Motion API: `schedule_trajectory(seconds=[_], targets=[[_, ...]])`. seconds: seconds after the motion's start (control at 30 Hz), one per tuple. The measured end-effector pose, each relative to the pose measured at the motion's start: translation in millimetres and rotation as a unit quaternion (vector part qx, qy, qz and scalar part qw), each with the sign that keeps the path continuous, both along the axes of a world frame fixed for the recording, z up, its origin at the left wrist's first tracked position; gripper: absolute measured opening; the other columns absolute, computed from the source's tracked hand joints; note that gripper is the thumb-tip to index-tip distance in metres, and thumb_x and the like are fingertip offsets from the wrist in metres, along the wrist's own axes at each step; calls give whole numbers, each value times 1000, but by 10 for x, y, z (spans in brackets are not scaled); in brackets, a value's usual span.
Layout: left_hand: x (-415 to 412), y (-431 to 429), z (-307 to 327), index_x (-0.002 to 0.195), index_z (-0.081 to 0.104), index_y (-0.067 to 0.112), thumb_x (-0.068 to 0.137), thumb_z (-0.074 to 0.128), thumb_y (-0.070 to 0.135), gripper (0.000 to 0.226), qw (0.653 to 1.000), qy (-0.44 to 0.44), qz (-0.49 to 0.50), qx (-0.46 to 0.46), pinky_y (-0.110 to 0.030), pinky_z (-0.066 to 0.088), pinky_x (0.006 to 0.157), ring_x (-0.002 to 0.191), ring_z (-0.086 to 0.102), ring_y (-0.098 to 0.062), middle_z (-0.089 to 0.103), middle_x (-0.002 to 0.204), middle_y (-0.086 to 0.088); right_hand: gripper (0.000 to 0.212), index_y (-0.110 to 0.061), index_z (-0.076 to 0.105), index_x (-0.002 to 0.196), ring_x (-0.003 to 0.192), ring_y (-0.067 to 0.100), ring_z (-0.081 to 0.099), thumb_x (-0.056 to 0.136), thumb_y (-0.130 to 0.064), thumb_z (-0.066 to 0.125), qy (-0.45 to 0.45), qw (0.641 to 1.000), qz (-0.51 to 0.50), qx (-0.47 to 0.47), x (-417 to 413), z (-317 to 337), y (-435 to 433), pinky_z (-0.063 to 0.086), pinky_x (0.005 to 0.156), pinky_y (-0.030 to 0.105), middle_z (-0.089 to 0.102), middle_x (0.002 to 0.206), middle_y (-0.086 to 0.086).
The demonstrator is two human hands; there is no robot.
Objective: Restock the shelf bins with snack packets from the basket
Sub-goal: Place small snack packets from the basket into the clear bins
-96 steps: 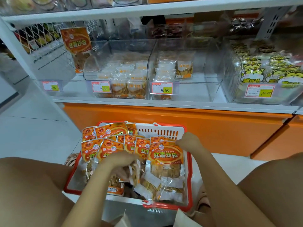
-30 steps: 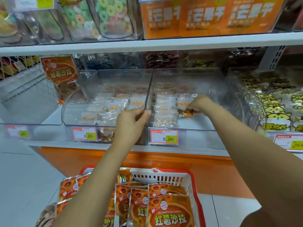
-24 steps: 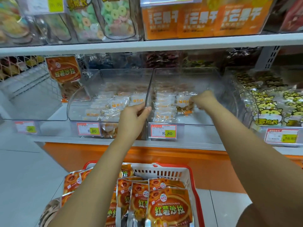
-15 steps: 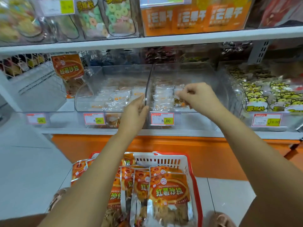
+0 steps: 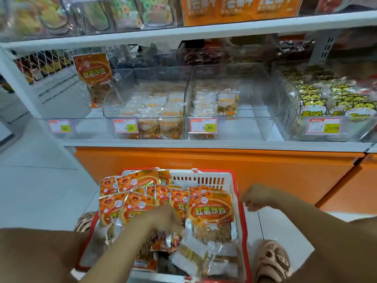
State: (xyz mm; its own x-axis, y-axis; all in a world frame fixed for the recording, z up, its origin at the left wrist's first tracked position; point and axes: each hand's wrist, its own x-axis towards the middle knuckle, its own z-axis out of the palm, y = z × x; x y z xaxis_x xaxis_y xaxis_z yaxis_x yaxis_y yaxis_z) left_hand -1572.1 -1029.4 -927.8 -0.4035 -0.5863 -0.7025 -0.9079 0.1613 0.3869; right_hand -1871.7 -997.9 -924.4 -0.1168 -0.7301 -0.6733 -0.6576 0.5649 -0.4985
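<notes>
A red-rimmed white basket [image 5: 204, 179] stands on the floor in front of me, full of orange snack packets [image 5: 211, 211] and small clear packets [image 5: 189, 256]. My left hand [image 5: 159, 220] is down in the basket with its fingers curled into the small packets; blur hides whether it holds one. My right hand [image 5: 259, 198] hovers over the basket's right rim, loosely curled and holding nothing. On the shelf, the left clear bin [image 5: 146, 127] is well filled with small packets. The bin to its right [image 5: 255, 111] holds a few packets [image 5: 216, 103] on its left side.
An orange packet [image 5: 92, 78] stands in the far-left bin. The far-right bin [image 5: 334, 103] holds yellow cat-print packets. An orange cabinet front [image 5: 224, 164] runs below the shelf. My slippered foot [image 5: 271, 260] rests right of the basket. An upper shelf [image 5: 183, 35] overhangs.
Both hands have come down from the shelf bins to the basket. The right hand left a small packet in the right middle bin. My view has tilted downward.
</notes>
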Motion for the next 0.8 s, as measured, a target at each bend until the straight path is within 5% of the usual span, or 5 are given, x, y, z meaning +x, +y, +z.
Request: schedule_trajectory(seconds=[0.13, 0.23, 0.37, 0.53, 0.8], targets=[[-1, 126, -136, 106, 70, 7, 81, 74, 33, 36, 998, 14, 32, 45, -31, 56, 84, 90, 66, -18, 71, 104, -8, 5, -4, 58, 90, 50, 7, 59, 91, -9, 60, -24, 1000, -2, 8, 180, -101, 108, 48, 50, 17, 62, 69, 5], [-8, 175, -110, 111, 69, 7, 84, 72, 21, 30, 995, 48, 56, 67, -25, 56, 82, 93, 65, -17, 69, 110, -10, 19, -4, 59, 106, 71, 16, 66, 89, -12, 63, 4, 1000, 8, 0, 228, -200, 108, 57, 62, 24, 70, 91, 12], [-4, 187, -116, 110, 69, 9, 85, 71, 28, 31, 993, 73, 77, 60, -21, 54, 75, 86, 63, -12, 67, 102, -5, 19, -7, 59, 105, 65, 12, 63, 89, -16, 64, -23, 1000, 8, 14, 230, -146, 106, 54, 60, 22, 66, 81, 4], [-100, 192, -156, 114, 65, 10, 82, 74, 22, 36, 989, 83, 113, 54, -16, 52, 65, 75, 62, -7, 68, 101, -7, 21, -9, 55, 109, 79, 16, 65, 92, -20, 62, -27, 1000, 6, 14, 265, -98, 87, 56, 83, 32, 66, 89, 4], [-161, 250, -178, 97, 72, 13, 80, 76, 20, 18, 994, 100, 34, 22, -15, 48, 67, 72, 59, -1, 65, 80, 11, 37, -11, 49, 122, 109, 25, 59, 92, -27, 62, 16, 999, 39, 34, 454, -6, 105, 50, 84, 31, 60, 111, 6]])
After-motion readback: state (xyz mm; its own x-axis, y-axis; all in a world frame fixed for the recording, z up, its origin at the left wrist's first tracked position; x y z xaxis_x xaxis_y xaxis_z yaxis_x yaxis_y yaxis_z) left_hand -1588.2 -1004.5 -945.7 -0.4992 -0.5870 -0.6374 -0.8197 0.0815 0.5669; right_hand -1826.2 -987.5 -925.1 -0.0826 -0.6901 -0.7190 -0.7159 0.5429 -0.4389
